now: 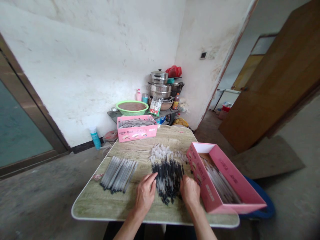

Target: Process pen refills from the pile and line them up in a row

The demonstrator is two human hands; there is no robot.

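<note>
A heap of black and clear pen parts (pixel 168 176) lies on the table in front of me, too blurred to tell piece by piece. At its left edge is my left hand (pixel 145 194), thumb and forefinger apart, with nothing visible between them. Against the right edge, my right hand (pixel 190 190) is curled closed; its fingertips are hidden, and so is anything in them. Small whitish plastic pieces (pixel 161 152) are heaped just beyond the black parts. To the left, translucent pen barrels (pixel 118 174) with dark ends lie side by side in a row.
A pink box (pixel 208 196) holding pale sticks stands close by my right hand. Another pink box (pixel 137 134), full of pen barrels, sits at the table's (pixel 100 208) far edge. Behind are a green basin (pixel 132 111) and stacked steel pots (pixel 160 88) against the wall.
</note>
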